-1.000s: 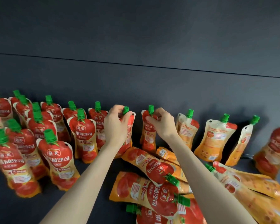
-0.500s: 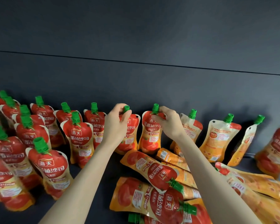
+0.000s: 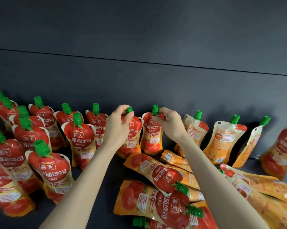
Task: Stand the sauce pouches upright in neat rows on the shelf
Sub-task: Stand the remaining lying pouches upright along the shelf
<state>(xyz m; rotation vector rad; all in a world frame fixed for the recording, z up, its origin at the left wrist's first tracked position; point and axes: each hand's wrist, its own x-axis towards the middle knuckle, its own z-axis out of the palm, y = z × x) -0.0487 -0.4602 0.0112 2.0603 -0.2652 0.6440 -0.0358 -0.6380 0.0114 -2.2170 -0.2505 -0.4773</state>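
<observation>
L hand [image 3: 118, 124] fingers pinch the green cap [image 3: 129, 110] of one pouch [image 3: 133, 138]. R hand [image 3: 170, 124] fingers curl round the neck of the next pouch [image 3: 151, 138]. Both stand upright in the back row, side by side at the rear wall [image 3: 139, 88]. Standing rows [image 3: 53, 172] fill the shelf [image 3: 103, 187] on the left. Three turned pouches [image 3: 225, 138] on the right prob. need facing. Flat pile [image 3: 156, 172] front-right isn't stood yet. Est. past halfway.

Dark shelf [image 3: 109, 187] w/ upright sauce pouches [image 3: 83, 141] in rows left & along back; flat pouches [image 3: 156, 171] piled front-right.
</observation>
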